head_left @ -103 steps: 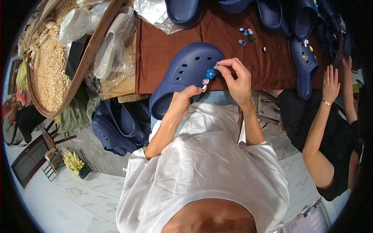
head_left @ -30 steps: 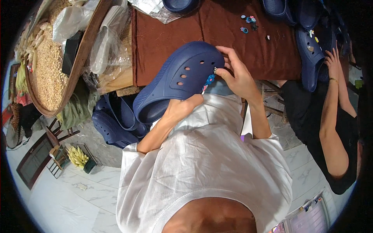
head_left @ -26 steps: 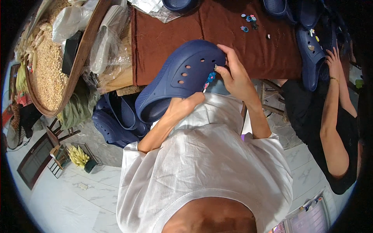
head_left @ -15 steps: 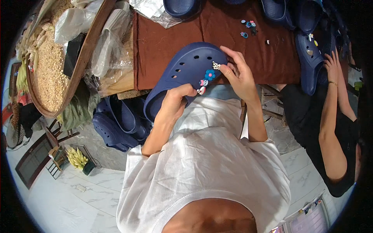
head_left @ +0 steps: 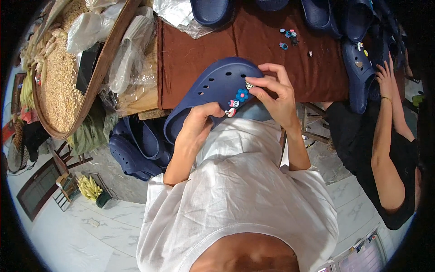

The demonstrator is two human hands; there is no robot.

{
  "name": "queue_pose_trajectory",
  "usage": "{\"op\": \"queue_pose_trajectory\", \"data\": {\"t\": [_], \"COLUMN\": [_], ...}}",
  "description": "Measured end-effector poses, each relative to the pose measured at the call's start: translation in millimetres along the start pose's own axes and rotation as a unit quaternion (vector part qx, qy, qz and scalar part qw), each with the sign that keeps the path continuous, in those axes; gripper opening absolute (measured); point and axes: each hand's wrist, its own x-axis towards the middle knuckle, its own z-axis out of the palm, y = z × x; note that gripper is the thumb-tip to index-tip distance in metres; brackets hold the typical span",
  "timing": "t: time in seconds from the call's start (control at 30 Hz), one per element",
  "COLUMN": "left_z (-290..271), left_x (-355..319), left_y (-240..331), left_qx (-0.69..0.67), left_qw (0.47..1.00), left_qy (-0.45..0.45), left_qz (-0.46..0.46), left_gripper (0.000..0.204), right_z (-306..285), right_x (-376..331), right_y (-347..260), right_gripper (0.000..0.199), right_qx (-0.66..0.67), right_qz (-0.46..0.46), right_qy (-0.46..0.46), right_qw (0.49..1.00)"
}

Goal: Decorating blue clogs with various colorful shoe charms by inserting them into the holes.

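A navy blue clog [head_left: 206, 77] with round holes is held above my lap, at the brown cloth's front edge. My left hand [head_left: 197, 124] is closed round its near side, thumb on top by a small red and white charm [head_left: 230, 112]. Beside that sit a pink and white swirl charm [head_left: 235, 103] and a blue flower charm [head_left: 242, 94]. Closest to the toe, a white crown-like charm [head_left: 248, 85] is partly covered by my right hand [head_left: 278, 97], whose thumb and forefinger pinch at it.
The brown cloth [head_left: 195, 52] bears several loose charms [head_left: 289, 34], more navy clogs [head_left: 213, 11] and plastic wrapping [head_left: 179, 16]. At the left stands a basket of grain [head_left: 79, 115]. Another person's hands [head_left: 386, 81] are by a decorated clog [head_left: 358, 77] on the right.
My right forefinger has come off the clog's toe edge and down onto the crown-like charm. The clog has dropped slightly toward me. My left hand keeps its grip.
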Motion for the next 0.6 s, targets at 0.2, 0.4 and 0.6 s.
{"op": "queue_pose_trajectory", "data": {"t": [0.2, 0.4, 0.6], "left_z": [-12.6, -11.9, -6.9], "left_x": [10.3, 18.1, 23.3], "left_y": [-1.0, 0.8, 3.9], "left_qx": [-0.038, -0.038, -0.025], "left_qw": [0.999, 0.998, 0.999], "left_qy": [-0.029, -0.04, -0.032], "left_qz": [-0.021, -0.034, -0.01], "left_gripper": [0.019, 0.019, 0.019], "right_z": [-0.8, -1.2, -0.9], "right_x": [0.6, 5.1, 8.8], "right_y": [5.4, 11.8, 17.8], "right_gripper": [0.02, 0.018, 0.022], "right_qx": [-0.035, -0.022, -0.062], "right_qz": [-0.021, -0.001, -0.045], "right_qy": [-0.024, -0.04, -0.032], "right_qw": [0.999, 0.999, 0.997]}}
